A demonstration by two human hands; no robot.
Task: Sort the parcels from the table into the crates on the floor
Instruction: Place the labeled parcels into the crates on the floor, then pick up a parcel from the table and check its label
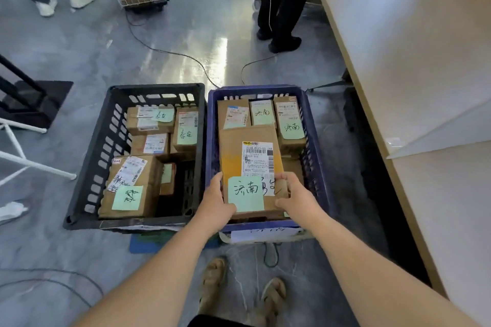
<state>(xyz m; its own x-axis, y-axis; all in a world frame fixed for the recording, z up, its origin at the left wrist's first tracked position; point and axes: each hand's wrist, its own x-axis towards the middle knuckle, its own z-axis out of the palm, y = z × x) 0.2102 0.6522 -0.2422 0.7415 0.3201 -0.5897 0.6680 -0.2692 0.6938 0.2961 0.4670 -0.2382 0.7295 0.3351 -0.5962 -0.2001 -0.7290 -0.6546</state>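
Head view: the left grip (215, 198) and right grip (295, 195) hold a large brown parcel (248, 151) at its near corners, fingers curled round its left and right edges. The parcel, bearing a white shipping label and a handwritten green note (245, 194), lies in the near half of the blue crate (317, 141), above other parcels. The black crate (93, 156) stands on the floor just beside it to the left, holding more labelled parcels; the surface (411, 48) runs along the right.

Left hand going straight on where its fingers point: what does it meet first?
Probably the back-left parcel in the blue crate, alongside the held parcel; depth unclear.
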